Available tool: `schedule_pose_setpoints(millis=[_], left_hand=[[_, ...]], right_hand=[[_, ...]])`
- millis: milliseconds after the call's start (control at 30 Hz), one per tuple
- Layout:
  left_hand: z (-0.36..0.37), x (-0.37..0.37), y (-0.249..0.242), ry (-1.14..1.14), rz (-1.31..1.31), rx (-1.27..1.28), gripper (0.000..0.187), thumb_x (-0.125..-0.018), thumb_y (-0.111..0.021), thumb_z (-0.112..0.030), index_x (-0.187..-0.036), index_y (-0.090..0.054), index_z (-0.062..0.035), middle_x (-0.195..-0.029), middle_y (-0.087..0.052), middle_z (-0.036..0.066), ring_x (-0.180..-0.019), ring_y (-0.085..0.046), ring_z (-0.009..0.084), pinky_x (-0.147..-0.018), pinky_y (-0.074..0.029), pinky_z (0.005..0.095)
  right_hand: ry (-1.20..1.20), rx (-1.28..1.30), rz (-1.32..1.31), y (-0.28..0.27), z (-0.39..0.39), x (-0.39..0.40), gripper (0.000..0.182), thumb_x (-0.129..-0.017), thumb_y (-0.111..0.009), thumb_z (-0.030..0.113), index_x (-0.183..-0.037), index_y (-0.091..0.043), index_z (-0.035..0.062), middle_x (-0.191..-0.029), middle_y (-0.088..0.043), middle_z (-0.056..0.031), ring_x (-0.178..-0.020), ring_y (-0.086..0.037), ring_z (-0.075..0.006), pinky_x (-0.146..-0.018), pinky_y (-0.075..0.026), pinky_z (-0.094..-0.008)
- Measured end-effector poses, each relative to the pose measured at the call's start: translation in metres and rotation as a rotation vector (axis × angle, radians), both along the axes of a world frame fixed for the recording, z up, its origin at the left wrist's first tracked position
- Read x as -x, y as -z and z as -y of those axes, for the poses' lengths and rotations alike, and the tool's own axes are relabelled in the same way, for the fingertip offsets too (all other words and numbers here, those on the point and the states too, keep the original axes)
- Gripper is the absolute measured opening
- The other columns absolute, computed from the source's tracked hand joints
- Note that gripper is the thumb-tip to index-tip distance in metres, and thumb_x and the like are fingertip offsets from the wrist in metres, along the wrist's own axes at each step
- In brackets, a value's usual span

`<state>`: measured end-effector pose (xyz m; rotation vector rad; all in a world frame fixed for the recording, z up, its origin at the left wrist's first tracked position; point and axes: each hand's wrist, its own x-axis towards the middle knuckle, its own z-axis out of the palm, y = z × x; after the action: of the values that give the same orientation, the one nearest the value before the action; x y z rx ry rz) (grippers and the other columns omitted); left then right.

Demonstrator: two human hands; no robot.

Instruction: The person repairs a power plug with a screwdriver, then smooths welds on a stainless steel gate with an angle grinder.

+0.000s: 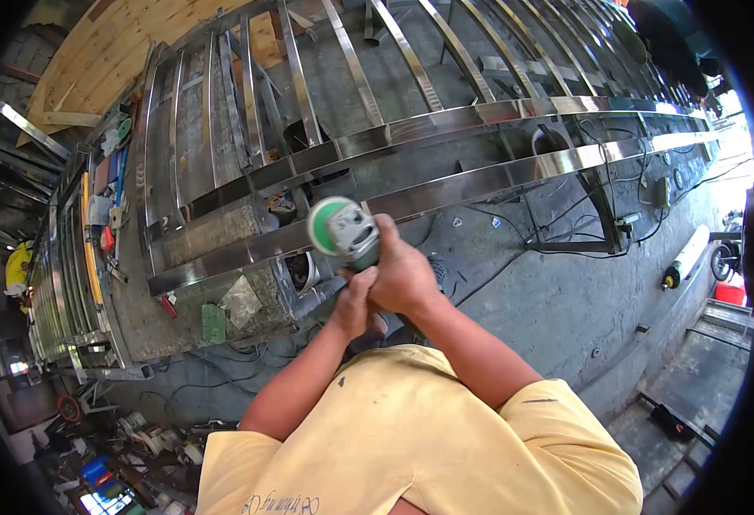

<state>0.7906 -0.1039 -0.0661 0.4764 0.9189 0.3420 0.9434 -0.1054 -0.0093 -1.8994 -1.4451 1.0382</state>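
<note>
An angle grinder (355, 236) with a green disc (327, 225) is gripped in both hands in front of my chest. My right hand (401, 273) is closed around its body near the head. Lower down and to the left, my left hand (356, 300) wraps its fingers about the handle end. The disc is close to the near rail (248, 249) of a shiny metal frame and overlaps its edge in this view. Behind it runs a second polished rail (386, 136) that joins a row of parallel bars (355, 64).
A scuffed work block (265, 296) supports the frame at left, with a green pad (213, 323) on it. Cables (501, 283) trail over the concrete floor. A white cylinder (686, 256) lies at right. Tools and a long orange strip (90, 240) lie along the left side.
</note>
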Motion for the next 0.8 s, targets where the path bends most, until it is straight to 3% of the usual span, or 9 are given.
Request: schedule_pose_setpoints(millis=[67, 200, 300, 367, 433, 500, 600, 733, 800], left_hand=[[0.002, 0.026, -0.012, -0.082, -0.003, -0.055, 0.058, -0.094, -0.055, -0.059, -0.118, -0.062, -0.0068, -0.087, -0.069, 0.008, -0.058, -0.067, 0.0214, -0.045, -0.058, 0.0372], [0.001, 0.052, -0.012, -0.074, -0.030, -0.096, 0.060, -0.092, -0.057, -0.059, -0.118, -0.061, -0.0053, -0.084, -0.066, 0.008, -0.054, -0.066, 0.0230, -0.040, -0.056, 0.0370], [0.000, 0.037, 0.005, 0.081, -0.007, -0.089, 0.062, -0.093, -0.058, -0.060, -0.127, -0.061, -0.0081, -0.108, -0.066, 0.006, -0.088, -0.070, 0.0175, -0.066, -0.062, 0.0371], [0.001, 0.004, 0.001, 0.202, 0.004, -0.180, 0.069, -0.094, -0.055, -0.066, -0.140, -0.060, -0.0147, -0.126, -0.064, 0.005, -0.120, -0.061, 0.0186, -0.097, -0.054, 0.0411], [0.002, -0.036, 0.010, 0.298, 0.107, -0.144, 0.080, -0.091, -0.053, -0.072, -0.146, -0.055, -0.0139, -0.146, -0.055, 0.010, -0.137, -0.050, 0.0279, -0.106, -0.047, 0.0518], [-0.001, -0.072, 0.001, 0.332, 0.142, -0.116, 0.090, -0.086, -0.061, -0.072, -0.150, -0.049, -0.0101, -0.148, -0.053, 0.011, -0.138, -0.048, 0.0292, -0.104, -0.046, 0.0554], [-0.008, -0.101, -0.008, 0.379, 0.129, -0.108, 0.082, -0.089, -0.059, -0.066, -0.151, -0.047, -0.0150, -0.146, -0.054, 0.011, -0.138, -0.049, 0.0284, -0.102, -0.048, 0.0559], [-0.012, -0.088, -0.004, 0.379, 0.114, -0.125, 0.077, -0.092, -0.058, -0.061, -0.152, -0.044, -0.0147, -0.148, -0.051, 0.012, -0.139, -0.047, 0.0290, -0.101, -0.049, 0.0558], [-0.010, -0.065, -0.009, 0.327, 0.072, -0.144, 0.076, -0.092, -0.057, -0.061, -0.150, -0.046, -0.0120, -0.145, -0.053, 0.012, -0.135, -0.051, 0.0279, -0.099, -0.052, 0.0513]], right_hand=[[-0.051, -0.010, -0.020, 0.006, -0.003, 0.033, 0.092, -0.081, -0.067, 0.030, -0.158, -0.025, 0.0022, -0.120, -0.066, -0.0284, -0.106, -0.066, -0.0474, -0.092, -0.053, -0.0510], [-0.007, 0.022, -0.039, -0.004, -0.005, 0.060, 0.093, -0.079, -0.071, 0.030, -0.156, -0.027, 0.0037, -0.120, -0.066, -0.0292, -0.107, -0.067, -0.0474, -0.092, -0.054, -0.0505], [0.112, -0.002, -0.026, -0.001, 0.009, 0.043, 0.096, -0.078, -0.079, 0.034, -0.154, -0.029, 0.0039, -0.114, -0.070, -0.0269, -0.103, -0.070, -0.0446, -0.089, -0.055, -0.0475], [0.221, -0.083, -0.076, 0.005, 0.024, 0.018, 0.099, -0.077, -0.087, 0.037, -0.152, -0.031, 0.0045, -0.108, -0.074, -0.0229, -0.098, -0.074, -0.0386, -0.085, -0.057, -0.0430], [0.293, -0.056, 0.064, -0.009, 0.029, -0.011, 0.095, -0.078, -0.088, 0.031, -0.149, -0.030, 0.0050, -0.107, -0.074, -0.0214, -0.097, -0.075, -0.0342, -0.083, -0.058, -0.0422], [0.332, -0.181, 0.043, 0.001, 0.034, -0.042, 0.091, -0.080, -0.088, 0.029, -0.145, -0.029, 0.0051, -0.103, -0.075, -0.0213, -0.094, -0.076, -0.0356, -0.082, -0.058, -0.0436], [0.374, -0.123, 0.167, -0.014, 0.032, -0.059, 0.091, -0.081, -0.088, 0.031, -0.145, -0.029, 0.0046, -0.097, -0.076, -0.0205, -0.090, -0.076, -0.0356, -0.079, -0.058, -0.0437], [0.382, -0.146, 0.098, -0.005, 0.031, -0.047, 0.094, -0.080, -0.090, 0.031, -0.145, -0.028, 0.0051, -0.096, -0.075, -0.0210, -0.088, -0.076, -0.0349, -0.077, -0.058, -0.0428], [0.337, -0.196, 0.052, -0.003, 0.029, -0.028, 0.092, -0.080, -0.090, 0.030, -0.144, -0.028, 0.0059, -0.096, -0.075, -0.0211, -0.088, -0.076, -0.0346, -0.076, -0.058, -0.0424]])
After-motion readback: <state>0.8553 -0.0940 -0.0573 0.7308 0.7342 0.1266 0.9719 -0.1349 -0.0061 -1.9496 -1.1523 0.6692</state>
